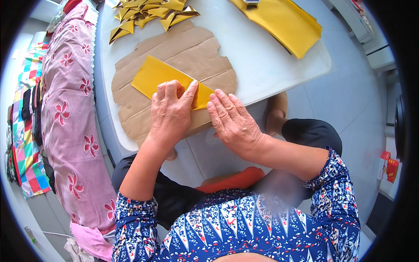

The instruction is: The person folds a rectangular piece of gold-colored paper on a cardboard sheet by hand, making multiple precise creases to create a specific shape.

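Note:
A folded strip of gold foil paper point(163, 75) lies slantwise on a piece of brown cardboard point(183, 42) at the table's near edge. My left hand point(173, 101) rests on the strip's lower edge, its index finger extended along the paper and the other fingers curled. With fingers together and nearly straight, my right hand point(232, 114) touches the strip's right end, beside the cardboard's edge. Several folded gold foil pieces point(147, 14) lie in a heap beyond the cardboard. A stack of flat gold foil sheets point(284, 26) lies at the table's far right. What is under my left palm is hidden.
The white table point(262, 68) has a rounded right corner. A small white object point(251, 1) sits on the foil stack. A long piece of furniture under a pink flowered cover point(72, 98) stands at the left. Below the table edge are my legs and a tiled floor point(327, 98).

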